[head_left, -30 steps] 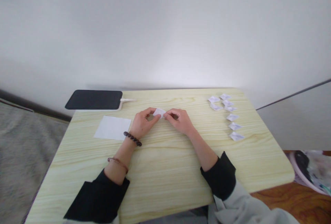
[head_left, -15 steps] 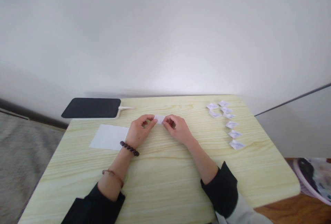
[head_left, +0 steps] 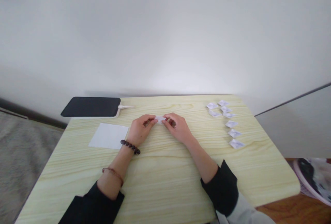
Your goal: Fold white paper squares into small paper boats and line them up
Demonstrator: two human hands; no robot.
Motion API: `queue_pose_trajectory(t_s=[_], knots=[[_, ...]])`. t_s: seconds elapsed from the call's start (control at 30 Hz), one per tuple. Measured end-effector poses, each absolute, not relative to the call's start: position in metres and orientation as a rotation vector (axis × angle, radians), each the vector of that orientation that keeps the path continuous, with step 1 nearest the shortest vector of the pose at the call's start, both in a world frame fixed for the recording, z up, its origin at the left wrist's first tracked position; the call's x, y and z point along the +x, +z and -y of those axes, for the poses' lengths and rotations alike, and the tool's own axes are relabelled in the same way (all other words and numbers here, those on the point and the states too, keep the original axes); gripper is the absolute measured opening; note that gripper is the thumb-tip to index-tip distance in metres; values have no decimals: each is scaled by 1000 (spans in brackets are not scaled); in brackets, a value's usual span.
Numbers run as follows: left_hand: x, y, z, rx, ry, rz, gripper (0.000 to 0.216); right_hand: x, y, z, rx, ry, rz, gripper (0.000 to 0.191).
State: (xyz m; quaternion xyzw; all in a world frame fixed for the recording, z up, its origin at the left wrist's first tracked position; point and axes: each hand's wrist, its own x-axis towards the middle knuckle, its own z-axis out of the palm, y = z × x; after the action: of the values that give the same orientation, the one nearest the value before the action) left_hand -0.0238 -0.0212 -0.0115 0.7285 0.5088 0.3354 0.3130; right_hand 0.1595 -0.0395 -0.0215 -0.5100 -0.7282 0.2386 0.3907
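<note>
Between my two hands is a small folded piece of white paper (head_left: 160,118), held just above or on the tabletop; I cannot tell which. My left hand (head_left: 141,129) pinches its left end between thumb and fingers. At the right end, my right hand (head_left: 177,127) grips it the same way. The fingertips cover both ends of the paper. A flat white sheet of paper (head_left: 108,136) lies beside my left wrist, its right edge partly behind the hand. Several small folded paper boats (head_left: 235,133) stand to the right of my right hand.
A black tablet-like device (head_left: 91,107) with a white cable (head_left: 126,107) plugged into its right side rests at the back left, overhanging the edge. The pale wood table (head_left: 165,182) meets a white wall (head_left: 165,37). A round container (head_left: 314,179) stands beyond the right edge.
The folded paper's near edge now looks angled rather than straight, with my right fingers shifted slightly up. Both hands keep their pinch; the boats and the sheet stay put.
</note>
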Motion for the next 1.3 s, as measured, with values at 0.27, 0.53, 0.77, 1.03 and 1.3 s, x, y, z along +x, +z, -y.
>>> queue_pose_trajectory(t_s=[0.27, 0.53, 0.77, 1.03, 1.3], knots=[[-22, -8, 22, 2010, 867, -1363, 25, 160, -19, 40, -1260, 534, 1953, 19], [-25, -11, 21, 1908, 927, -1398, 33, 161, -18, 39, -1262, 573, 1832, 24], [-26, -12, 19, 1966, 955, -1360, 28, 161, -20, 38, -1301, 611, 1828, 21], [-25, -11, 21, 1900, 883, -1298, 36, 160, -18, 41, -1286, 708, 1718, 24], [-24, -8, 22, 1969, 854, -1309, 30, 158, -18, 42, -1264, 662, 1755, 22]])
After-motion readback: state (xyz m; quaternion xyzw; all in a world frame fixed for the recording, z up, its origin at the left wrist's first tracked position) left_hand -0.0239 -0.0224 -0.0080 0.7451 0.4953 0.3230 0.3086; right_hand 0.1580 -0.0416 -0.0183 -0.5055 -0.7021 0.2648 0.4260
